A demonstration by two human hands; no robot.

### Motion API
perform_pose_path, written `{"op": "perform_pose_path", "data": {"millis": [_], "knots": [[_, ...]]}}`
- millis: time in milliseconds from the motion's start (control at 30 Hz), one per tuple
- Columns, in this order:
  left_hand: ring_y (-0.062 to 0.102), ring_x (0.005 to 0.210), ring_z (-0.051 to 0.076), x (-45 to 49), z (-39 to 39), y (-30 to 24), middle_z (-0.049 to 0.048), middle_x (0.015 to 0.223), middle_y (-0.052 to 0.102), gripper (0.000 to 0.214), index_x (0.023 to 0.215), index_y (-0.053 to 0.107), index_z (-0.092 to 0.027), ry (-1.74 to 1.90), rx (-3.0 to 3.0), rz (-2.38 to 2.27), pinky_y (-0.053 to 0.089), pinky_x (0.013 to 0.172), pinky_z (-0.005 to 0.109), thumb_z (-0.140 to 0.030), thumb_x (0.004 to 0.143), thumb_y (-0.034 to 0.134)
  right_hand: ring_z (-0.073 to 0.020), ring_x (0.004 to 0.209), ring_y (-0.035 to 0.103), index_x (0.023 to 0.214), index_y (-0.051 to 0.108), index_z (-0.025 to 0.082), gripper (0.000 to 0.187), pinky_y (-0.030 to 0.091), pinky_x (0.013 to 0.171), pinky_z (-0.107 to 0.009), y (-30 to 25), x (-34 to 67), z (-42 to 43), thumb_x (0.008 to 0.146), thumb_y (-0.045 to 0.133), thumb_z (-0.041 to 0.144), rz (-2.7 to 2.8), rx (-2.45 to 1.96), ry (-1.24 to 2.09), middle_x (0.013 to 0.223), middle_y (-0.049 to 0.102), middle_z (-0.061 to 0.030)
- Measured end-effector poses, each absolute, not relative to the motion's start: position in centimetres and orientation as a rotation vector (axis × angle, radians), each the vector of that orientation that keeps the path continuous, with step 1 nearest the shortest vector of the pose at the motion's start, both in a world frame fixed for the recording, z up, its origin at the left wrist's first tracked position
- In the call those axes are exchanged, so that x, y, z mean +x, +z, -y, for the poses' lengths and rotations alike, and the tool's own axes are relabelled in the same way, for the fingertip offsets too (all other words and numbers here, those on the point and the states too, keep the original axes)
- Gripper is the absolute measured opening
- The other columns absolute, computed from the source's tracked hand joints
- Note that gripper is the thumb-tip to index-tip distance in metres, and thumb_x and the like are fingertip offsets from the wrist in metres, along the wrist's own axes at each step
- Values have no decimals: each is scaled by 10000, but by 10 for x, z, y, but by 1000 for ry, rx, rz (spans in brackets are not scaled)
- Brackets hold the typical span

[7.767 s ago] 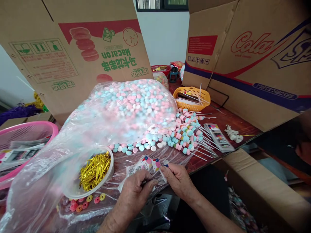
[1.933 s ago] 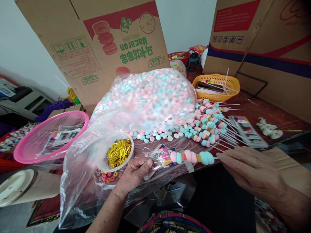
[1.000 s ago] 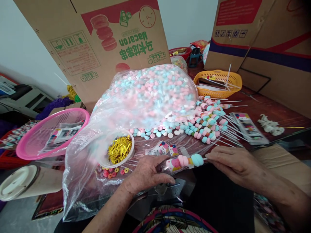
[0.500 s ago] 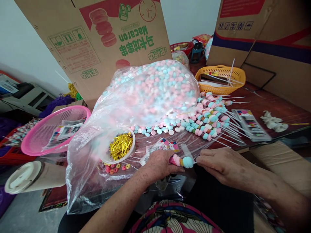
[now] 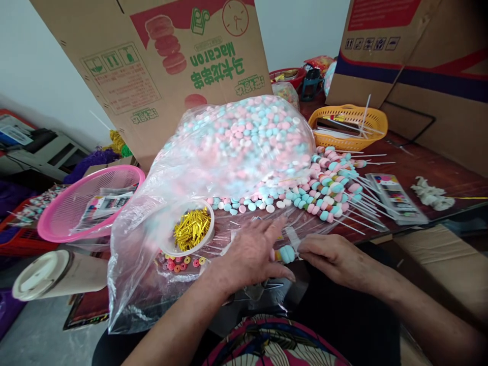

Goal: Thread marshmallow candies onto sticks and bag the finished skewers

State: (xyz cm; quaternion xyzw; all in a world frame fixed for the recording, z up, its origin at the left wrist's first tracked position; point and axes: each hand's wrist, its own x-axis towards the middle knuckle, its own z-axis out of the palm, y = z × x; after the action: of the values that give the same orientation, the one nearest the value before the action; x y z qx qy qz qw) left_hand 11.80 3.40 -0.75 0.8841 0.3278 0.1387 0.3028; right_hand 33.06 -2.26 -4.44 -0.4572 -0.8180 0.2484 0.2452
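Note:
A marshmallow skewer [image 5: 285, 254] with blue and pink pieces lies level in front of me. My right hand [image 5: 333, 256] is closed in a pinch at its stick end. Over the skewer's other end, my left hand [image 5: 251, 251] has its fingers spread, and it hides part of the pink pieces. Printed packets lie beneath the left hand, mostly covered. To its left stands a round plastic tub [image 5: 211, 236] of gold twist ties [image 5: 192, 229], with small ring-shaped candies [image 5: 179, 265] in front of it. Finished-looking skewers [image 5: 331, 188] are piled beyond the right hand.
A large clear bag [image 5: 244, 137] of pastel marshmallows fills the middle of the table. A pink basket [image 5: 46, 223] and a lidded cup [image 5: 82, 274] stand left. At the right are a yellow basket [image 5: 379, 122], flat packets [image 5: 398, 198] and cardboard boxes [image 5: 419, 96].
My left hand has loosened from the skewer, spreading its fingers and reaching slightly forward. My right hand and the skewer have shifted a little left.

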Motion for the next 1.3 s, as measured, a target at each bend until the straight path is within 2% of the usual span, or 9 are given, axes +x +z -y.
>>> {"op": "perform_pose_path", "data": {"millis": [33,133,200,367,467,600,833,1033,1300], "knots": [[512,1076,341,108,-27,-3,125,1160,604,763,1220,548,-221,559,2287,-912,353,944,450,-442,539,810,-123,664,572,821,625,179,212,427,595,-217,-49,329,25,903,432,211,2117,-1259,734,738,632,-19],[576,808,218,81,-1,-11,39,812,634,290,943,621,-223,1059,1764,-1202,441,801,370,-429,742,657,-121,645,586,807,626,179,210,458,590,-211,-62,321,33,902,465,274,1781,-1315,892,705,637,1],[556,667,170,74,10,-28,-1,683,580,334,855,577,-208,1059,1319,-1298,462,674,318,-471,689,696,-115,609,579,796,627,177,222,454,552,-199,-66,311,37,895,476,306,1621,-1327,964,671,626,14],[607,872,181,82,-16,-36,52,1032,627,770,1130,478,-239,1247,734,-1024,469,787,315,-520,493,807,-114,603,529,770,633,172,269,432,555,-209,-60,279,37,878,487,371,1543,-1330,1135,657,592,11],[629,704,159,87,-43,-17,18,782,663,594,1053,543,-195,1254,566,-838,482,741,314,-428,569,798,-113,622,494,747,630,170,285,411,581,-215,-54,265,35,861,507,400,1533,-1326,1264,647,558,8],[514,441,79,91,-53,-13,-66,472,524,245,766,572,-162,1319,334,-788,487,641,261,-342,699,725,-62,465,349,656,528,172,348,283,433,-192,-53,249,37,806,562,484,1228,-1284,1584,542,449,50],[587,532,131,88,-44,-26,-18,549,586,408,681,544,-170,1372,337,-794,469,579,263,-556,679,675,-18,356,200,614,439,182,421,119,361,-183,-62,227,35,730,624,542,890,-1220,1887,461,388,94],[624,636,156,71,-48,-24,2,650,649,329,771,598,-153,1370,547,-813,457,605,256,-305,570,810,-30,388,249,587,462,171,454,147,376,-190,-58,235,30,737,595,578,1084,-1316,1730,483,395,72],[585,612,138,94,-39,-42,-3,604,573,354,681,516,-173,1267,469,-774,456,609,253,-496,730,654,-31,359,198,610,428,192,445,141,362,-191,-62,224,30,731,576,594,986,-1276,1819,466,361,92]]}}
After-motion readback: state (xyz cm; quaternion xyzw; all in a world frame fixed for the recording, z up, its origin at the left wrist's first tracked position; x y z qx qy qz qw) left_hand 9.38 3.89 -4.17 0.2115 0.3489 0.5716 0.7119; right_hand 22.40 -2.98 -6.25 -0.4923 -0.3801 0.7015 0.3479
